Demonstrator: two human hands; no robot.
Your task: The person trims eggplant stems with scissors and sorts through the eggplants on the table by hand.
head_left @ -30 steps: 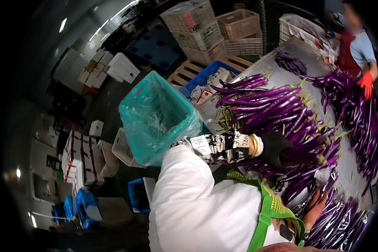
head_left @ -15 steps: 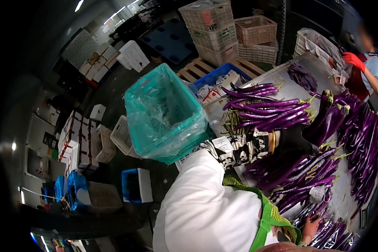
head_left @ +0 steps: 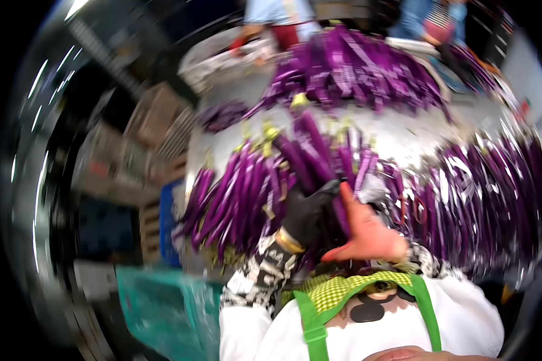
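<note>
My left hand (head_left: 310,213), in a black glove, is closed around a few long purple eggplants (head_left: 310,147) with their stem ends pointing away from me. Close beside it, my right hand (head_left: 370,231) wears an orange-red glove. Its thumb and fingers are spread apart at the lower end of the held eggplants; contact is hard to judge. Loose eggplants (head_left: 229,198) lie in a pile left of my hands. To the right is a long row of shiny, apparently wrapped eggplants (head_left: 476,186). What look like red scissor handles (head_left: 417,209) rest among the eggplants there.
A large eggplant heap (head_left: 355,69) covers the far side of the metal table (head_left: 397,138). Dark purple netting (head_left: 223,115) lies at left. A green crate (head_left: 162,313) stands lower left, near stacked crates (head_left: 111,162). Two people (head_left: 283,18) stand across the table.
My view has swung right to face the table. The left hand has brought the eggplants in front of my body. My right hand has come up from the wrapped eggplants beside them.
</note>
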